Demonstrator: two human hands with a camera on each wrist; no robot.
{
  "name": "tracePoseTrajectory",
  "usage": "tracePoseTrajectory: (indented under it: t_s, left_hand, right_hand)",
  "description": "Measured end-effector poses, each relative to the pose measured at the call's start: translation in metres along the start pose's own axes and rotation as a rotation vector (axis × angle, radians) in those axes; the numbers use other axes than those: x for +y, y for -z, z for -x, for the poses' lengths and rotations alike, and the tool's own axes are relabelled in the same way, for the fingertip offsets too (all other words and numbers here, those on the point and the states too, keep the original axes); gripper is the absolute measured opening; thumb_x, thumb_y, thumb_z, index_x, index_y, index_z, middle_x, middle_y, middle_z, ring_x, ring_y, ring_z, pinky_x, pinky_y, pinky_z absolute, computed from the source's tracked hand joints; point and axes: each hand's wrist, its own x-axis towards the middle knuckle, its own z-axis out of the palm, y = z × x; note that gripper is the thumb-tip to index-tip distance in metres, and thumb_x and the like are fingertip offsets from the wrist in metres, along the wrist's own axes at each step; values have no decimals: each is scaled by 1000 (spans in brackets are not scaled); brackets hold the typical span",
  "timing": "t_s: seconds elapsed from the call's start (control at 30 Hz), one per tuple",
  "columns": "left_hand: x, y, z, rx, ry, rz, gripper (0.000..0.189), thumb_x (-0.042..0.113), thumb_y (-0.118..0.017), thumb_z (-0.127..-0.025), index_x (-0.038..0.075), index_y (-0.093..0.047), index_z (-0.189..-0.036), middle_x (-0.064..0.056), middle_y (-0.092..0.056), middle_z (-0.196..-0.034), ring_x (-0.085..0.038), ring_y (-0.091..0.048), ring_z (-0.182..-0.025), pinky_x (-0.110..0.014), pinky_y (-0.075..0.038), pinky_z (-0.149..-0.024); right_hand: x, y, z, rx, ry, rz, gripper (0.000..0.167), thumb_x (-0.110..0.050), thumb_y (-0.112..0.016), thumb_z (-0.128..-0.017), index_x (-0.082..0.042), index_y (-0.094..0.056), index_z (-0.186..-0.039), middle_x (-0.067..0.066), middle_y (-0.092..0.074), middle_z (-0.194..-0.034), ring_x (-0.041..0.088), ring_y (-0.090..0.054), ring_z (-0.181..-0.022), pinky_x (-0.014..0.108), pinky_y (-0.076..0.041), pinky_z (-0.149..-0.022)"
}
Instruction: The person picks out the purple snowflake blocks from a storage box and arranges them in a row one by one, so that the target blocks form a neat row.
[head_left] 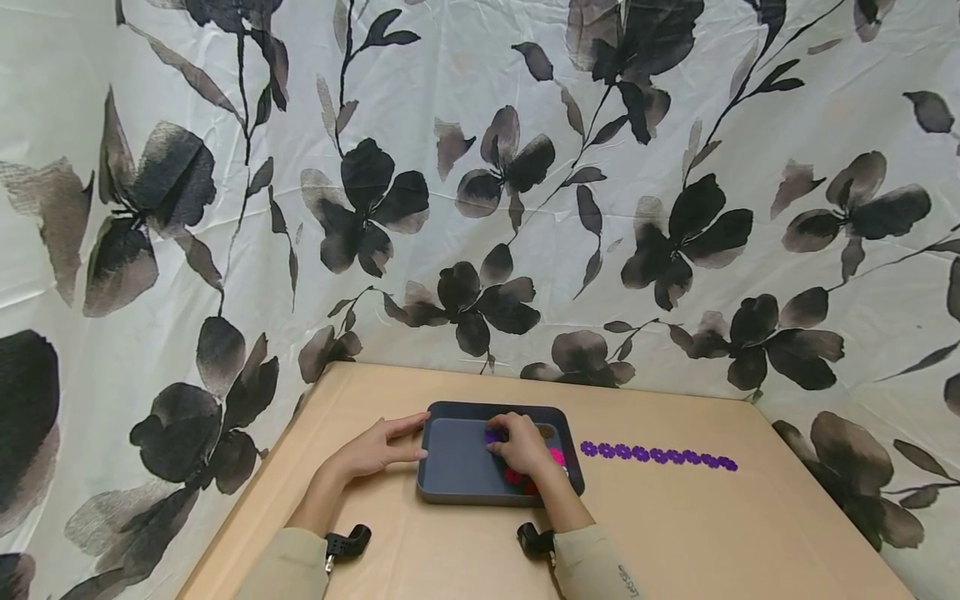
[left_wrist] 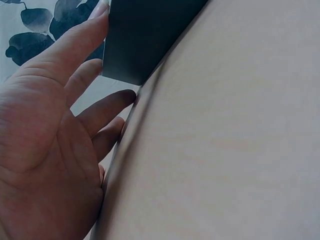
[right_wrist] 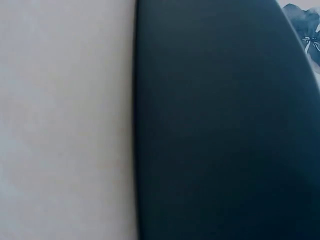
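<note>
A dark grey-blue rectangular tray point(head_left: 459, 458) lies on the table in the head view. My left hand point(head_left: 367, 450) rests at its left side with fingers spread and fairly straight. In the left wrist view, the thumb and fingertips of that hand point(left_wrist: 45, 130) are right at the tray's corner point(left_wrist: 137, 37). Inside the tray, my right hand point(head_left: 523, 446) pinches a small purple flower-shaped piece point(head_left: 492, 436) between curled fingers and thumb. Pink pieces point(head_left: 557, 456) and red pieces point(head_left: 513, 476) show around that hand, partly hidden by it. The tray's outer wall point(right_wrist: 215, 120) fills much of the right wrist view.
A row of several purple flower-shaped pieces point(head_left: 657, 456) runs rightward across the light wooden table point(head_left: 675, 525) from near the tray's right side. Behind the table hangs a white cloth point(head_left: 465, 75) printed with dark flowers. Black wrist cameras point(head_left: 349, 542) sit at both sleeves.
</note>
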Motion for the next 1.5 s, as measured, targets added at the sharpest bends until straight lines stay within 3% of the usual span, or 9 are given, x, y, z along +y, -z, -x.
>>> tracePoseTrajectory:
  t_s: [0.2, 0.37, 0.6, 0.97, 1.1, 1.27, 1.5]
  left_hand:
    - [-1, 0, 0, 7, 11, -9, 82, 37, -81, -92, 16, -43, -160, -4, -42, -165, -26, -32, -156, -55, -23, -129]
    - [-1, -1, 0, 5, 0, 2, 83, 38, -81, -91, 15, -42, -161, -5, -42, -165, -26, -32, -156, -54, -25, -128]
    - [-2, -1, -1, -1, -4, 20, 82, 34, -81, -92, 13, -41, -161, -6, -42, -165, -26, -32, -156, -53, -26, -128]
    - [-1, -1, -1, -1, 17, 25, 82, 35, -81, -92, 15, -42, -161, -5, -41, -165, -25, -31, -157, -52, -25, -128]
    - [0, -1, -1, -7, 10, 31, 82, 34, -81, -92, 14, -41, -161, -6, -40, -166, -25, -31, -157, -52, -26, -128]
    - [-1, -1, -1, -7, -1, 37, 82, 33, -81, -92, 14, -41, -161, -6, -40, -166, -25, -30, -157, -53, -25, -128]
    - [-2, -1, -1, -8, 1, 42, 82, 33, -80, -92, 14, -40, -161, -6, -40, -166, -26, -31, -157, -53, -25, -128]
  right_hand:
    - [3, -2, -2, 0, 6, 1, 17, -3, -80, -88, -7, -77, -104, 6, -75, -97, 21, -68, -92, 43, -57, -86]
    - [2, -1, -2, -4, -6, -20, 14, -3, -81, -88, -9, -75, -100, 3, -72, -94, 15, -63, -85, 35, -55, -78]
    - [0, -1, 1, 19, 12, -34, 15, -3, -82, -87, -9, -75, -99, 3, -62, -93, 15, -55, -83, 27, -48, -72]
    - [2, 4, 1, -11, 59, -79, 21, -6, -85, -85, -2, -79, -104, 7, -72, -93, 10, -64, -76, 22, -53, -64]
    - [7, 12, 3, 8, 46, -92, 21, -9, -85, -86, -3, -80, -106, 6, -76, -98, 10, -67, -78, 24, -57, -65]
    - [13, 23, 6, 82, 40, -107, 20, -7, -82, -88, -4, -80, -108, 6, -73, -105, 16, -71, -88, 30, -62, -75]
    - [23, 42, 10, 180, 44, -141, 25, -4, -82, -88, -3, -78, -114, 6, -72, -108, 18, -71, -91, 30, -63, -78]
